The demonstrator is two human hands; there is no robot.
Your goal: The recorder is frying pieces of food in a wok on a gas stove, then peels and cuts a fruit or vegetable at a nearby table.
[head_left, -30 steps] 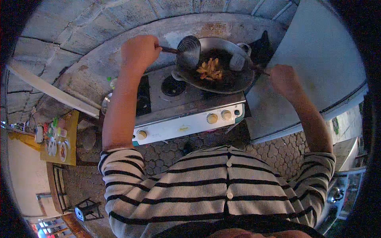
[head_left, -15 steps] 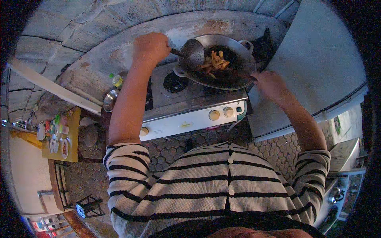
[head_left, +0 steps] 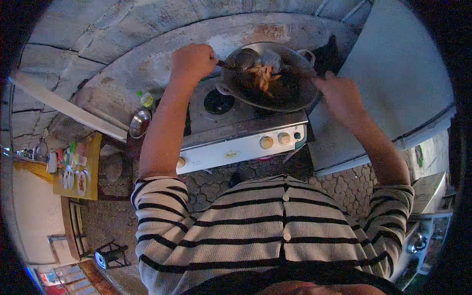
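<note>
A large dark wok [head_left: 238, 91] with loop handles sits on the right side of the stove [head_left: 196, 128]. My left hand [head_left: 194, 61] is closed around the dark handle of a skimmer [head_left: 245, 57], whose perforated bowl is inside the wok by its far left wall. From the right, my right hand [head_left: 341, 98] grips the handle of a spatula [head_left: 271, 60]; its grey blade stands beside the skimmer. Golden-brown fried strips [head_left: 265, 76] are bunched just below the two tools, some against the blade. Dark liquid, looking like oil, covers the wok's bottom.
Left of the wok is a bare burner [head_left: 219, 102]. A metal bowl [head_left: 140, 123] and a small yellow-labelled bottle [head_left: 147, 100] stand past my left forearm. Plates lie on a yellow table [head_left: 91, 182] at far left. A pale panel [head_left: 388, 83] borders the stove's right.
The spatula blade has come up beside the skimmer at the wok's far side. The strips have shifted and spread downward. Both hands have moved slightly right, the left a little lower.
</note>
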